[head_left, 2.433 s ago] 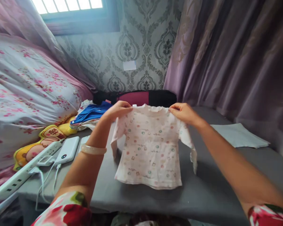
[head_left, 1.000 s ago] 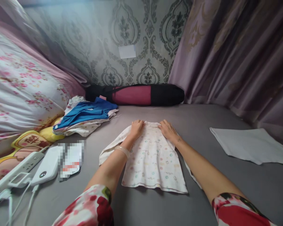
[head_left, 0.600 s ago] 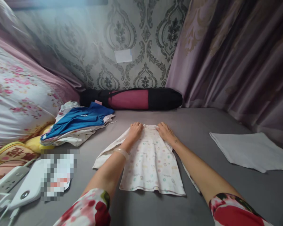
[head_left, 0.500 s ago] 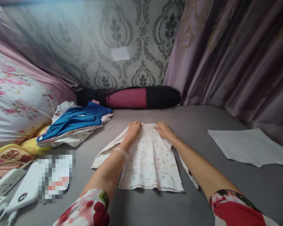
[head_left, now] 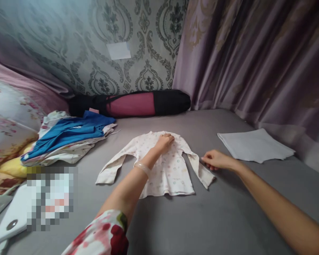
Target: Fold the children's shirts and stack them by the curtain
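A small white long-sleeved shirt (head_left: 172, 166) with a faint coloured print lies spread on the grey bed sheet, its collar away from me and its sleeves out to the sides. My left hand (head_left: 165, 142) rests on its upper chest, fingers laid over the cloth; the forearm hides part of the front. Just beside the right sleeve (head_left: 198, 166) is my right hand (head_left: 214, 160), its fingers loosely bent with nothing visible in them. Whether the fingertips touch the sleeve edge is hard to make out.
Folded pale cloth (head_left: 255, 145) lies at the right. Piled clothes with a blue garment (head_left: 71, 131) on top sit left, near a floral pillow (head_left: 10, 113). A long black and red bag (head_left: 133, 104) lines the wall. A white device (head_left: 21, 212) is at lower left.
Both hands have left the collar: the left moved onto the chest, the right out beside the right sleeve. The shirt's shoulders and sleeves now show more fully. The view has turned slightly right.
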Demonstrator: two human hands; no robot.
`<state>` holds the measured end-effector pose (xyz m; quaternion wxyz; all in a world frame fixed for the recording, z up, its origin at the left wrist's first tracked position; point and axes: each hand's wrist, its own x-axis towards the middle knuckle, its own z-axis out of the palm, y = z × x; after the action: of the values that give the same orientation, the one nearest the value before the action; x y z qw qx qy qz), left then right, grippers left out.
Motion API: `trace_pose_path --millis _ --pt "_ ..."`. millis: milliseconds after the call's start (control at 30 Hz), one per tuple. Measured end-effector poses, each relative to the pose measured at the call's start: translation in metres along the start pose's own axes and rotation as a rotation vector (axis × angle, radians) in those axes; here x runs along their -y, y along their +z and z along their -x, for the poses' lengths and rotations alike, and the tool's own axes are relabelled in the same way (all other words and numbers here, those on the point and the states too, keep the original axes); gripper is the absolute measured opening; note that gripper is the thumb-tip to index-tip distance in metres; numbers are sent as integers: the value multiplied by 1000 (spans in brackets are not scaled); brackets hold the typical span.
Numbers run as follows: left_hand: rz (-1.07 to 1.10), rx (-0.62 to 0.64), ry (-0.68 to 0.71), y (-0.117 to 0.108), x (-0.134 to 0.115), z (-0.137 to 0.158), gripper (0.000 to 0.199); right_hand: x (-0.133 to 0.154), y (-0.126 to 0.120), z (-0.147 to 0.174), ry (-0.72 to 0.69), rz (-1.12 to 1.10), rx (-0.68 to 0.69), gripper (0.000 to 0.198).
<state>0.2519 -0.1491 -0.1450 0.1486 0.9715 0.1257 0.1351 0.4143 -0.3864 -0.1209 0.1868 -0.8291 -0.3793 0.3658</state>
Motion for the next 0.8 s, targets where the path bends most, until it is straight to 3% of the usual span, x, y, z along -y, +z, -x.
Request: trace_pose_path --millis 100,200,333,400,567,667,800 --pt "49 -37 21 18 -8 -7 28 -12 15 25 -45 120 -21 29" --pt "119 -119 4 33 -10 -7 33 -15 22 30 -153 183 -65 23" --pt "212 -197 -6 43 -7 -4 36 -9 15 20 -171 123 28 14" --pt "234 -193 -9 46 -5 -4 37 -5 4 13 -135 122 -1 10" --pt "227 -172 -4 46 -4 -6 39 -1 -36 0 -43 149 -309 11" --pt "171 -127 12 43 -8 -3 38 -2 -68 -6 -56 170 -493 6" --pt "48 -37 -43 38 -18 2 62 -8 -100 -14 -123 163 -673 15"
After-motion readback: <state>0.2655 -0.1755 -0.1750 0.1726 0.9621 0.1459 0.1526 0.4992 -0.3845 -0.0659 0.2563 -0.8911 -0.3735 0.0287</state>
